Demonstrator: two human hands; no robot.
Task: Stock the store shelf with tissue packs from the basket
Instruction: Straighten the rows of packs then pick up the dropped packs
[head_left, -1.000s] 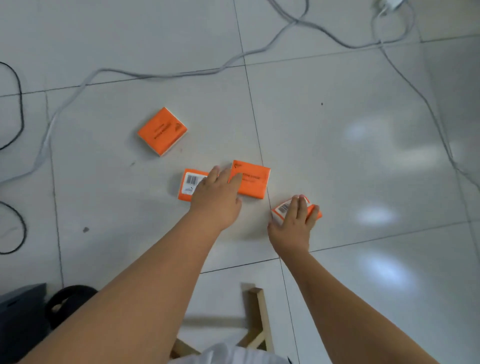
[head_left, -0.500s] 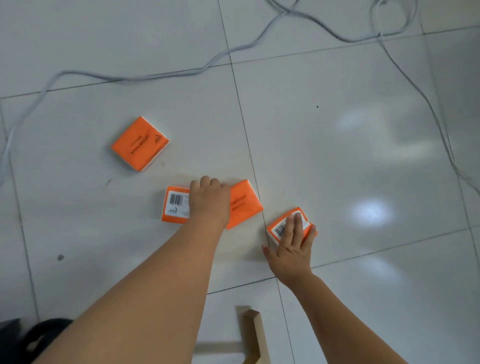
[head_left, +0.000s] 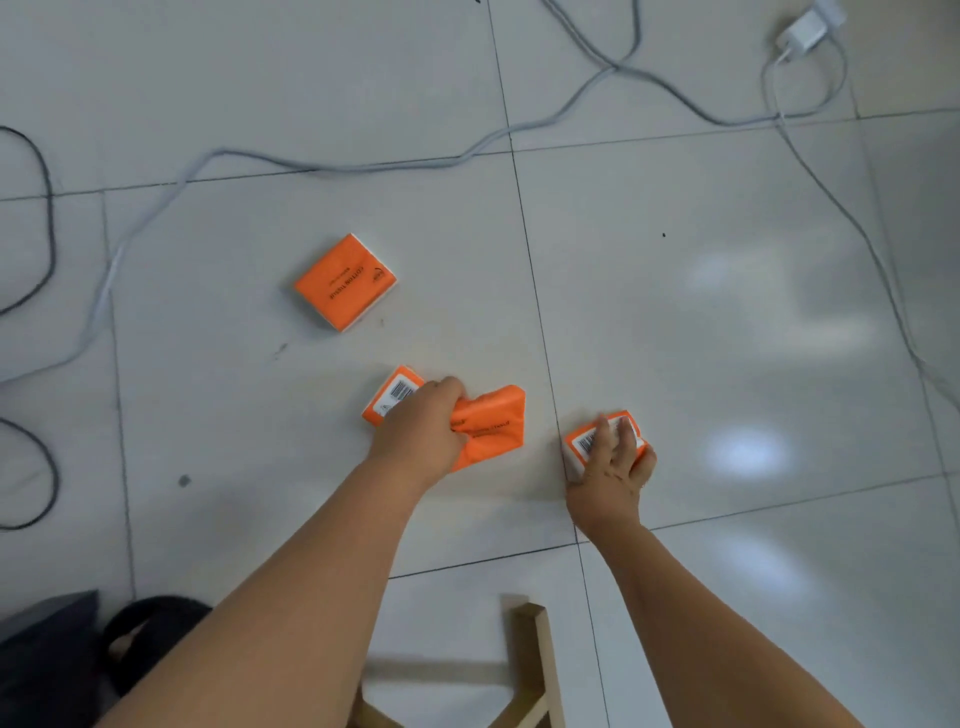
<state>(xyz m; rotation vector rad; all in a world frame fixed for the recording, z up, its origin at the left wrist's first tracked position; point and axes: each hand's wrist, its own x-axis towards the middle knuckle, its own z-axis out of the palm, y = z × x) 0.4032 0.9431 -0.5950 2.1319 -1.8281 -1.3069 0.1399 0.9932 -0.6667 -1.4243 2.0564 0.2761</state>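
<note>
left hand: fingers curled tight, gripping crumpled orange plastic tissue pack and lying over barcode-side orange pack beside it | right hand: fingers spread, curled over small orange barcode-labelled pack | fourth flat orange tissue pack: lies alone farther off | all on white tiled floor, grey cable beyond

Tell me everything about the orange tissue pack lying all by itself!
The lone tissue pack is a flat, squarish packet in glossy orange wrap, with black lettering on top and white along its edges. It lies flat and turned cornerwise on the pale tiled floor; only the floor touches it.
</note>
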